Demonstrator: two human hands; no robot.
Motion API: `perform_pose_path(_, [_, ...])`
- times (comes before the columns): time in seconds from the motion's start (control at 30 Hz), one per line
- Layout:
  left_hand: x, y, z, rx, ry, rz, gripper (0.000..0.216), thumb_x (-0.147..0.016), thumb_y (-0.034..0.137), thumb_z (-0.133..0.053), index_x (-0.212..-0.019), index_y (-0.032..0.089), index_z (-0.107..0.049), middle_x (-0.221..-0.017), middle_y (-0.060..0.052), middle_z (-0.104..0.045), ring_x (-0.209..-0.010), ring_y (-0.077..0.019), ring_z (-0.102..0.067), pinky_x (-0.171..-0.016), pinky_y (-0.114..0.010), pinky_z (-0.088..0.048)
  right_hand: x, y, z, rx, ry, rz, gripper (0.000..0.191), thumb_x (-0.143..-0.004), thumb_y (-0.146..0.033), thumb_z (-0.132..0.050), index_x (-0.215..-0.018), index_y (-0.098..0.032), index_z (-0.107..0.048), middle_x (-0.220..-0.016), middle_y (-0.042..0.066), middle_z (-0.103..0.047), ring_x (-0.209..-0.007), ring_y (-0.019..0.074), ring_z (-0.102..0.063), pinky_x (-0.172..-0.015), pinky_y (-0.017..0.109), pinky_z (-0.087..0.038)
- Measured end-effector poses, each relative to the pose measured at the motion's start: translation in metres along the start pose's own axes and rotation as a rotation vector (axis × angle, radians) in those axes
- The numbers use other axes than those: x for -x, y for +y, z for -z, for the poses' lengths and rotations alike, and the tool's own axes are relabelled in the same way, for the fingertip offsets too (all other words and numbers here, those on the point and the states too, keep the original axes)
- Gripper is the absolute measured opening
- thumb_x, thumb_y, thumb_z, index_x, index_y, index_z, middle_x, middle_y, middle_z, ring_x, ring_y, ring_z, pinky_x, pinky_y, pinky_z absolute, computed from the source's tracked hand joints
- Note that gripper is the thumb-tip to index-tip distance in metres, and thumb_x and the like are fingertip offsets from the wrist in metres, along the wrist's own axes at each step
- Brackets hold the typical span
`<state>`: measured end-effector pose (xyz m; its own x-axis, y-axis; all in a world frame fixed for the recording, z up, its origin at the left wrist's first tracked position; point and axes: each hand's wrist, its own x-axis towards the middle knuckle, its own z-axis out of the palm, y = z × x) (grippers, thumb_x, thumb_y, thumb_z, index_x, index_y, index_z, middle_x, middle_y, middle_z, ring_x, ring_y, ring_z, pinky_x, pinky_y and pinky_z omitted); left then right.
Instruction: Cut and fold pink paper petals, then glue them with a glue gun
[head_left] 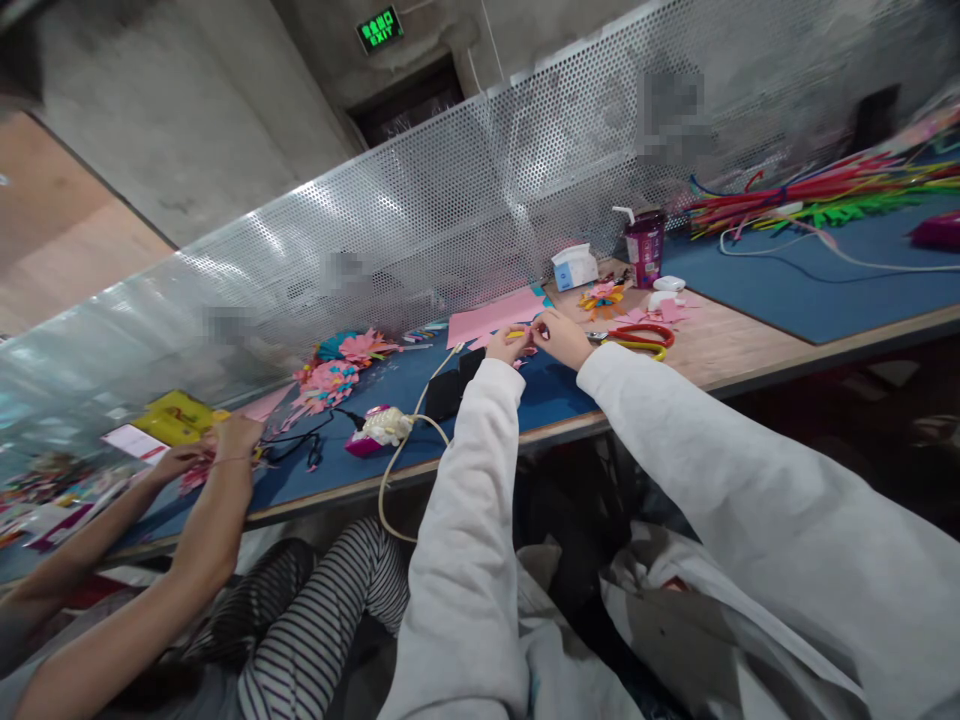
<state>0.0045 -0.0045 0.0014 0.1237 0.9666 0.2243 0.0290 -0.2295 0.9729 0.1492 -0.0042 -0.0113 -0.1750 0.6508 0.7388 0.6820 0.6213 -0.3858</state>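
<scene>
Left hand (505, 346) pinched small yellow strip (516, 334), probably paper, over worktop (555, 396), at hand's one o'clock. Strip likely light, bendable, easily creased; edges seemed safest hold. Right hand (562, 338), fingers curled, sat at strip's three o'clock; could not tell what it gripped.

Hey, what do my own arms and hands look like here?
The left sleeve and right sleeve are long, loose, creased and pale grey, with no visible print. The left hand and right hand are gloveless; any rings would be too small to make out.
</scene>
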Motion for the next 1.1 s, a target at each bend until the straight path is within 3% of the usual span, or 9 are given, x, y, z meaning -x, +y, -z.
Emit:
perform_pose_path(0.43, [0.003,0.003,0.0,-0.014,-0.011,-0.014,0.038,-0.064,0.034,-0.077,-0.087,0.015,-0.053,-0.072,-0.002,-0.066,-0.063,-0.0125,-0.065,-0.071,-0.03,-0.054,-0.003,0.005,-0.004,-0.13,0.046,0.016,0.005,-0.081,-0.015,-0.052,-0.08,-0.017,-0.057,-0.087,0.008,-0.061,-0.073,0.0173,-0.056,-0.069,0.029,-0.046])
perform_pose_path(0.73, [0.0,-0.003,0.002,0.011,-0.063,-0.043,0.031,-0.07,0.031,-0.072,-0.085,0.017,-0.048,-0.075,-0.002,-0.066,-0.064,-0.0136,-0.066,-0.07,-0.032,-0.054,-0.005,0.006,-0.009,-0.213,0.073,-0.023,0.012,-0.078,-0.012,-0.053,-0.088,-0.013,-0.06,-0.087,0.009,-0.062,-0.074,0.0172,-0.057,-0.072,0.03,-0.046])
perform_pose_path(1.1, [-0.006,-0.009,-0.002,-0.05,0.04,0.02,0.02,-0.078,0.022,-0.063,-0.083,0.019,-0.045,-0.061,0.003,-0.061,-0.056,-0.0116,-0.064,-0.063,-0.027,-0.05,-0.006,0.003,-0.003,-0.29,0.018,-0.053,0.012,-0.078,-0.014,-0.052,-0.07,-0.017,-0.061,-0.076,0.005,-0.066,-0.071,0.016,-0.058,-0.07,0.029,-0.046])
